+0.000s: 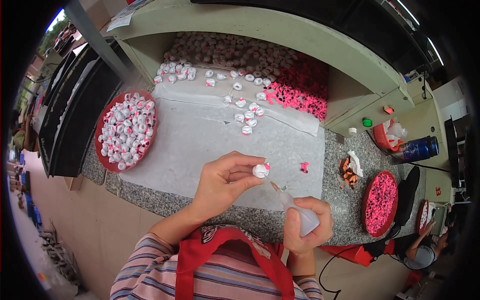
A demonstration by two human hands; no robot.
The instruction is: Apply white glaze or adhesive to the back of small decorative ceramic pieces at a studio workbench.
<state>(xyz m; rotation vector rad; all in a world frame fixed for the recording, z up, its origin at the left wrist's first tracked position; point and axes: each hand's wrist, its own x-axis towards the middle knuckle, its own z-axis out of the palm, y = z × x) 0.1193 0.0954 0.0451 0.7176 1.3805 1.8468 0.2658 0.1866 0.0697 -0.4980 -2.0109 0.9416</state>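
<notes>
Over the white sheet (187,145), the left hand (225,180) pinches a small white piece (259,171); the right hand (305,243) grips a squeeze bottle (307,220), its tip maybe touching the piece, I can't quite tell.

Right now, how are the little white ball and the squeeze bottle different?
The white ball is small and roundish; the squeeze bottle is longer and tapers at one end. The white ball has pink on it; the squeeze bottle shows none. The left hand holds the ball; the right hand holds the bottle. Both look whitish.

A red apron (187,257) overlies a shirt (225,281) (pink-striped).
</notes>
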